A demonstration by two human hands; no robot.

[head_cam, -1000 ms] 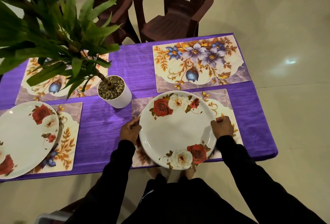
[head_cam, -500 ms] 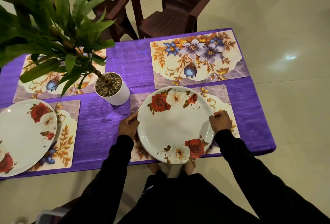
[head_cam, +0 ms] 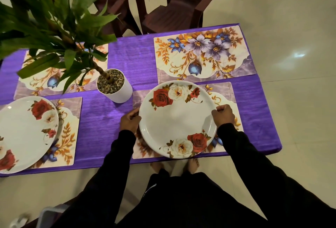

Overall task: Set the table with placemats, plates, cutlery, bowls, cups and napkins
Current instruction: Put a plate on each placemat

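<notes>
A white plate with red and white roses (head_cam: 177, 118) sits over the near right placemat (head_cam: 228, 93) on the purple tablecloth (head_cam: 103, 118). My left hand (head_cam: 130, 121) grips its left rim and my right hand (head_cam: 223, 115) grips its right rim, fingers curled over the edge. A second rose plate (head_cam: 23, 133) lies on the near left placemat (head_cam: 70, 131). Two more floral placemats lie bare at the far right (head_cam: 203, 55) and far left (head_cam: 41, 84), the left one partly hidden by leaves.
A white pot with pebbles (head_cam: 114, 85) stands mid-table, its green plant (head_cam: 54, 18) spreading over the far left. Two dark brown plastic chairs (head_cam: 178, 2) stand behind the table. The table's right edge drops to a tiled floor (head_cam: 291, 100).
The plate, held by both hands, has shifted slightly away from the near table edge onto the placemat. The camera view moved a little closer and lower.
</notes>
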